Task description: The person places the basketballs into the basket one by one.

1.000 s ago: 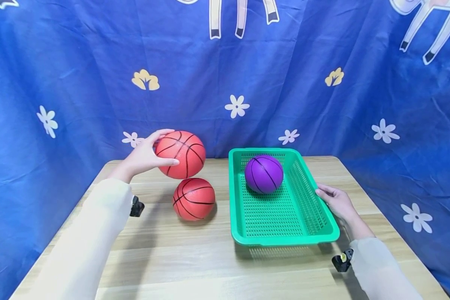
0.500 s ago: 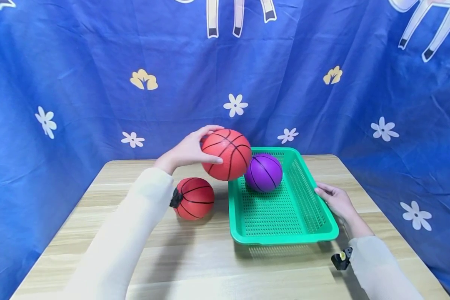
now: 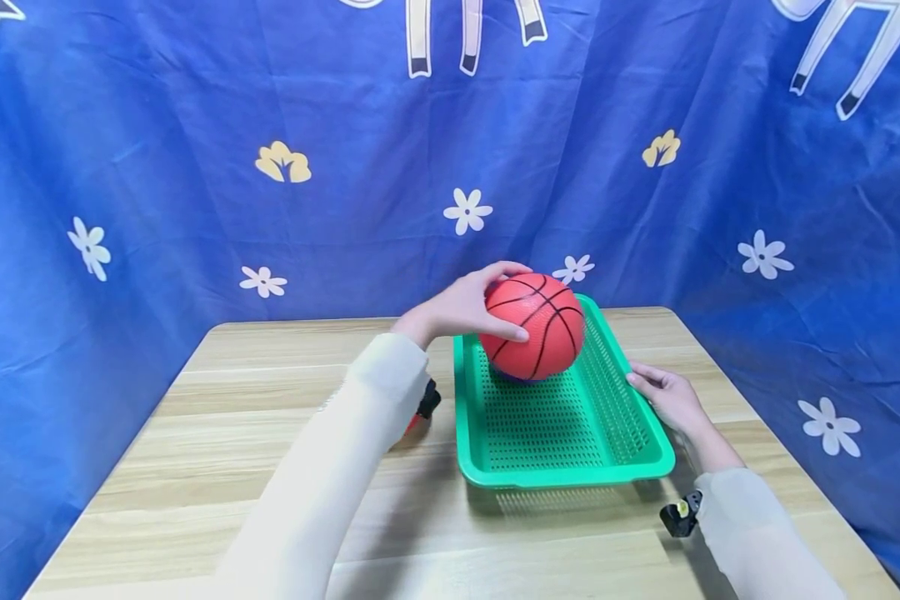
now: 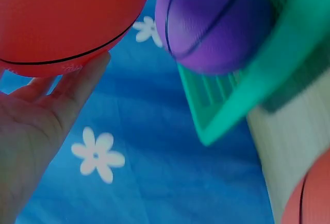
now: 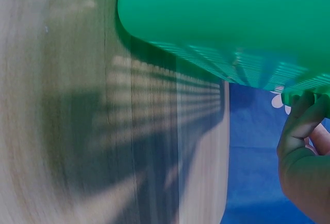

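My left hand [image 3: 468, 308] grips a red toy basketball [image 3: 536, 329] from its left side, thumb in front and fingers behind, above the green plastic basket [image 3: 570, 477]. Beneath that ball, the purple ball [image 4: 214, 23] sits in the basket, almost wholly covered in the head view but plain in the left wrist view. My right hand [image 3: 671, 404] pinches the basket's right rim, its curled fingers [image 5: 304, 116] showing in the right wrist view. A second red ball [image 4: 312, 198] rests on the table left of the basket, mostly hidden behind my left forearm in the head view.
The wooden table [image 3: 232, 400] carries the basket and the second red ball. A blue cloth [image 3: 360, 225] printed with flowers and animals hangs behind and at both sides. A small black camera [image 3: 680, 514] is worn on my right wrist.
My left hand has carried the red ball rightward from the table's left side to above the basket. The right hand keeps its hold on the rim, and the basket stays in place.
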`<state>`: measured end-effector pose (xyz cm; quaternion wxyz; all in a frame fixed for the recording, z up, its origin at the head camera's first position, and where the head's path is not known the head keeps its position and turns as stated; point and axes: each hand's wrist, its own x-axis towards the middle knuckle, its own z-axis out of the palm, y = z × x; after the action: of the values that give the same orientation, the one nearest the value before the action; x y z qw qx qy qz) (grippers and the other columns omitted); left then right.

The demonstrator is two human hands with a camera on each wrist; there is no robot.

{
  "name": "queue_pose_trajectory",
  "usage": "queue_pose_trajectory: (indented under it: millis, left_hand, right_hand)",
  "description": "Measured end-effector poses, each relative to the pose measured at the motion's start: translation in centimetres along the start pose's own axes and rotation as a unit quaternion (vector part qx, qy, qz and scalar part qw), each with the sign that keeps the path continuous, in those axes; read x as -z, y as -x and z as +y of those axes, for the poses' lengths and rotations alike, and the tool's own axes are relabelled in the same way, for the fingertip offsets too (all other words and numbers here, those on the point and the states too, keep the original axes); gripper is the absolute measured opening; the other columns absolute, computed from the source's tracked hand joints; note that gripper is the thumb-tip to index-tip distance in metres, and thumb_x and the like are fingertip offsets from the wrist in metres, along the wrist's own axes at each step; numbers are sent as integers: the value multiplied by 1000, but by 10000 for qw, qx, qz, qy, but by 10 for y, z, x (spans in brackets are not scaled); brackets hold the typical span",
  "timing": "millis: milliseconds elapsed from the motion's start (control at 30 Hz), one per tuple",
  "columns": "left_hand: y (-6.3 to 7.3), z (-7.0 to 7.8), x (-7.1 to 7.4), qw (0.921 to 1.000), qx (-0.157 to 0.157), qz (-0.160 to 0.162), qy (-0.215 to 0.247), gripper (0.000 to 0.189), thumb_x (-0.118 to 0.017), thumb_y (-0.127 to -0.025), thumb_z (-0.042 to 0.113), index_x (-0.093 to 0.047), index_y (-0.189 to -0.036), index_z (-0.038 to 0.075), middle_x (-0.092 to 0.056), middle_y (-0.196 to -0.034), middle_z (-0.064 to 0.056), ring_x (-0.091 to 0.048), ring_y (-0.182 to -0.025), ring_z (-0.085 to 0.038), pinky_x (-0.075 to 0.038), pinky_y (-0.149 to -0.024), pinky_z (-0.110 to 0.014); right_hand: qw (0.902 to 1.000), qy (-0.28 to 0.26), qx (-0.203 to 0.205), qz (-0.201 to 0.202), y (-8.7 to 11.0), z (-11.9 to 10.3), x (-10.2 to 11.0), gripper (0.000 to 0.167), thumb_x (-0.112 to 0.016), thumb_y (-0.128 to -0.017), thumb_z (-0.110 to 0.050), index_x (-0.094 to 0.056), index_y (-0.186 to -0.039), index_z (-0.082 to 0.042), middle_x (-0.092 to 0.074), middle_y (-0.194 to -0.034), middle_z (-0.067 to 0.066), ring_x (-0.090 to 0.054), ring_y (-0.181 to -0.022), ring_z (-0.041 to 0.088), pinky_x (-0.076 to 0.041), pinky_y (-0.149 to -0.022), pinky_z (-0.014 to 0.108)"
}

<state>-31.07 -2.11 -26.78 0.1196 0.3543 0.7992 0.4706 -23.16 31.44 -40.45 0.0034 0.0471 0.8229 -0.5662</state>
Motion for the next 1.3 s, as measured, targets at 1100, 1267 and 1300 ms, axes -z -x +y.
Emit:
queue_pose_trajectory:
  millis: [1100, 1267, 1300]
  left_hand:
    - [-35, -25, -105, 9767, 1183, -1744, -411, 74, -80, -74, 41, -38, -134, 25, -54, -113, 5, -50, -107, -14, -53, -75, -29]
    - [-35, -27, -114, 9719, 1317, -1870, -557, 73, -78, -75, 43, -38, -133, 23, -53, -112, 5, -48, -107, -14, -52, -76, -29]
    - [-35, -27, -116, 9708, 1342, -1910, -550, 73, -77, -75, 43, -38, -133, 23, -53, -112, 5, -48, -107, -13, -52, -76, -29]
  right_hand:
    - [9974, -697, -164, -106, -1, 6, 4, 62, -57, -95, -35, -38, -144, -2, -45, -139, 20, -64, -85, 4, -55, -75, 28]
    - [9977, -655, -144, -115, -3, 6, 3, 62, -58, -95, -36, -38, -144, -2, -40, -142, 24, -64, -86, 3, -55, -75, 27]
    - [9977, -645, -138, -119, -3, 6, 2, 62, -58, -95, -36, -38, -144, -2, -40, -141, 24, -64, -86, 3, -54, -75, 27]
